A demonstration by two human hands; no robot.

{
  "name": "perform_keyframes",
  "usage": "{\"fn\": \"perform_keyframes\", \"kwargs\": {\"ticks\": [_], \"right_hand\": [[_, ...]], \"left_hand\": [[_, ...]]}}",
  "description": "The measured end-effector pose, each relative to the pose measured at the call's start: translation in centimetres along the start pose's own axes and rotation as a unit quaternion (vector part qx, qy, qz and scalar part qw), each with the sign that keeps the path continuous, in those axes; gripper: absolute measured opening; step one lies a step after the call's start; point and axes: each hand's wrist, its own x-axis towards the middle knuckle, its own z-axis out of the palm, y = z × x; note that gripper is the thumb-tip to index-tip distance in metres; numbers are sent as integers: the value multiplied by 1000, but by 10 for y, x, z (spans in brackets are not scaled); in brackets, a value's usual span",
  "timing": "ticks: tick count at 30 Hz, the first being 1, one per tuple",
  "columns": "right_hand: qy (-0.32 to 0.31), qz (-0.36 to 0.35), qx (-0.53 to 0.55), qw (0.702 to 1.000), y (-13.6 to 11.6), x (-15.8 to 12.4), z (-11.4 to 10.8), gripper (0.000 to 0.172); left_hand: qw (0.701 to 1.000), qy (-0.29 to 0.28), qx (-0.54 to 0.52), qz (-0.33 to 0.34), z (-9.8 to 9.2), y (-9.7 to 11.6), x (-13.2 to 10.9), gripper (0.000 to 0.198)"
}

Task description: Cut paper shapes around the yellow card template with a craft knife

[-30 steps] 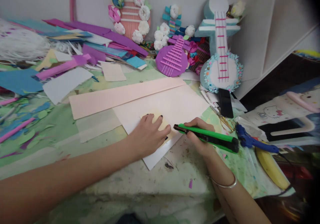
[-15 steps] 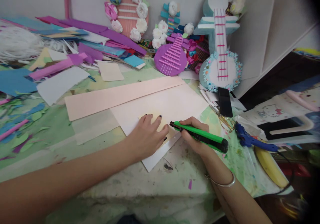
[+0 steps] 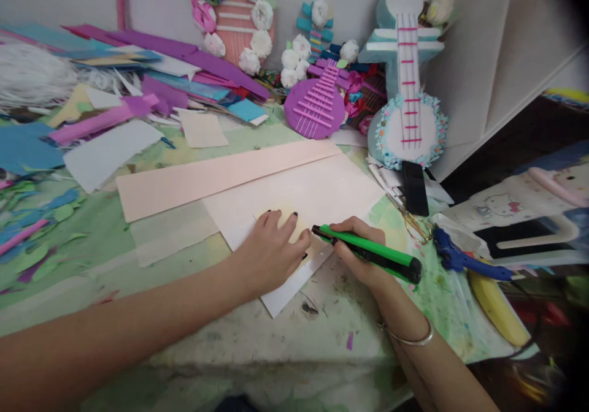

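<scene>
At the near edge of a pale sheet (image 3: 317, 185): right hand (image 3: 363, 252), fingers clamping round a green cutter (image 3: 381, 254), tip pointing toward the left hand (image 3: 271, 255). Left hand: holding nothing, fingers spreading apart, resting on the sheet. Beyond: pink strip (image 3: 221, 179), overlapping the sheet. Rightward: phone (image 3: 415, 188), scissors (image 3: 416, 228), blue glue gun (image 3: 451, 252), banana (image 3: 499, 308), all lying near. Behind: purple lute (image 3: 306, 114), sitting.
</scene>
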Motion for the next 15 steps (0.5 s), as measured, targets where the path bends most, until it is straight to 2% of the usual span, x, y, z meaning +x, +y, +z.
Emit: {"fn": "perform_keyframes", "kwargs": {"ticks": [15], "right_hand": [[5, -35, 19, 999, -5, 1, -2, 8]], "left_hand": [[1000, 3, 13, 9, -1, 0, 0, 35]]}}
